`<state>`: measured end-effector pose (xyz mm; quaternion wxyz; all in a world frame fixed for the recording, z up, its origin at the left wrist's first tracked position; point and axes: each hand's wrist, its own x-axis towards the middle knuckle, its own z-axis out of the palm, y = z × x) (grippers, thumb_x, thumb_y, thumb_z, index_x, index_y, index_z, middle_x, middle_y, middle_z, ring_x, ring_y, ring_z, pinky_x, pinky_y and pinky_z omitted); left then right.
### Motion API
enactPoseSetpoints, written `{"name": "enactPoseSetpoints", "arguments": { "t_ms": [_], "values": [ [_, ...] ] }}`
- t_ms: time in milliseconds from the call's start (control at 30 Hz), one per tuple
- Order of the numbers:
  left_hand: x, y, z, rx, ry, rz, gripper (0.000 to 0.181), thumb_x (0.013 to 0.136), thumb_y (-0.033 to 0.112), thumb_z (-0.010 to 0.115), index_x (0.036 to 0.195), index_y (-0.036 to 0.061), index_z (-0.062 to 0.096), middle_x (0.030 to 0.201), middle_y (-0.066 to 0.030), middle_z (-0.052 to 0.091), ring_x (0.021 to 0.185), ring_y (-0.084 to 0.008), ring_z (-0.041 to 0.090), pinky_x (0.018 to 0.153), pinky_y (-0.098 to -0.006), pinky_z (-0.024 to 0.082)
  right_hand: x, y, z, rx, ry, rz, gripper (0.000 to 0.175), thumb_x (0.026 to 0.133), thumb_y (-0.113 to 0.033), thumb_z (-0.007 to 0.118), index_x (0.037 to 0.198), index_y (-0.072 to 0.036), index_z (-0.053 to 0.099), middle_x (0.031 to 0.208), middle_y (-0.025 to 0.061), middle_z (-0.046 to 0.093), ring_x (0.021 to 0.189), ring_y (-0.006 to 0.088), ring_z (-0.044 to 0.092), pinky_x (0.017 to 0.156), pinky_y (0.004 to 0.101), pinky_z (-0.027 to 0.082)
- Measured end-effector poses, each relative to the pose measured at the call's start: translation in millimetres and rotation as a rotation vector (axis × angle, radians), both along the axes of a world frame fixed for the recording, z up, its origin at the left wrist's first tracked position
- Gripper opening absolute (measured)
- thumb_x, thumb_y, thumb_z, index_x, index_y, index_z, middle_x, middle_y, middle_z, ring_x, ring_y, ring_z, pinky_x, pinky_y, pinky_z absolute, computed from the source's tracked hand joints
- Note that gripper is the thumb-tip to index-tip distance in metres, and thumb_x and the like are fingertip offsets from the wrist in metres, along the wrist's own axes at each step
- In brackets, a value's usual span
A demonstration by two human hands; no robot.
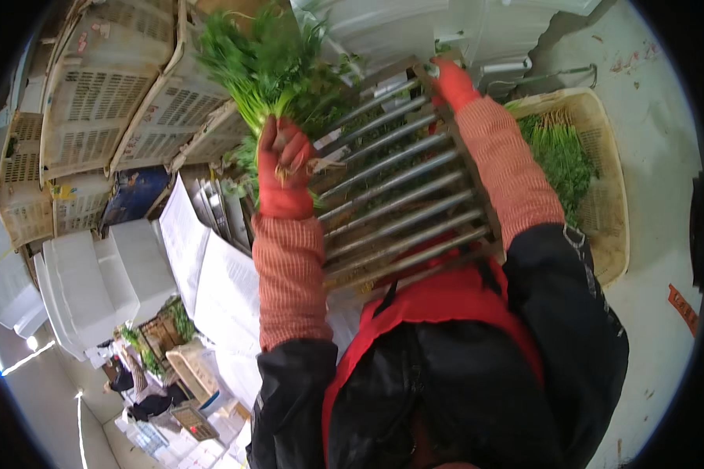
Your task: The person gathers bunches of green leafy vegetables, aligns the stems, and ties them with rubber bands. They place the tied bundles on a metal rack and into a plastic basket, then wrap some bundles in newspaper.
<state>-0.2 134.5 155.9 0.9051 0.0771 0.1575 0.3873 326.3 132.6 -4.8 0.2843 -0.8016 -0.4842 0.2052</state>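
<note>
My left hand (284, 155), in a red glove, is closed around the root end of a leafy green herb bunch (270, 76), its leaves fanned towards the top of the picture. Below and beside it lies a rack of parallel metal bars (399, 176) in a frame, with loose greens seen under the bars. My right hand (454, 82), also gloved in red, is at the far right corner of the rack; its fingertips are partly hidden, and I cannot tell whether it grips anything.
A cream plastic basket (613, 176) with bundled greens (560, 158) stands at the right. Stacked plastic crates (94, 105) and white foam boxes (88, 275) fill the left. White sheeting (217, 281) hangs beside the rack. A co-worker (146, 404) is in the distance, lower left.
</note>
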Motion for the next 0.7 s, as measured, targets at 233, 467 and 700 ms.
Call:
{"name": "enactPoseSetpoints", "arguments": {
  "t_ms": [233, 467, 700],
  "values": [
    [-41.9, 29.5, -23.3, -0.140, 0.139, 0.081, 0.027, 0.098, 0.029, 0.038, 0.085, 0.0087, 0.049, 0.053, 0.0067, 0.032, 0.036, -0.0050, 0.026, 0.033, -0.0208, 0.022, -17.0, -49.7, -10.8, 0.174, 0.289, 0.294, 0.040, 0.079, -0.025, 0.062, 0.110, 0.000, 0.057, 0.092, 0.0175, 0.064, 0.081, 0.0312, 0.062, 0.077, 0.0364, 0.048],
    [-63.9, 44.3, -13.9, 0.111, 0.244, -0.054, 0.026, 0.097, 0.029, 0.040, 0.085, 0.0075, 0.049, 0.052, 0.0071, 0.030, 0.035, -0.0044, 0.023, 0.031, -0.0202, 0.019, -26.0, -57.9, 1.3, 0.199, 0.423, 0.325, 0.030, 0.081, -0.015, 0.060, 0.107, 0.000, 0.059, 0.083, 0.0132, 0.063, 0.069, 0.0206, 0.062, 0.060, 0.0309, 0.049],
    [-55.9, 41.2, 46.0, 0.288, 0.152, -0.013, 0.024, 0.098, 0.025, 0.040, 0.088, 0.0049, 0.049, 0.056, 0.0055, 0.032, 0.039, -0.0046, 0.025, 0.035, -0.0209, 0.022, -87.0, -51.9, -4.8, 0.001, 0.212, 0.550, 0.039, 0.077, -0.027, 0.060, 0.108, -0.003, 0.060, 0.098, 0.0195, 0.063, 0.088, 0.0344, 0.061, 0.078, 0.0415, 0.049]
  ]
}}
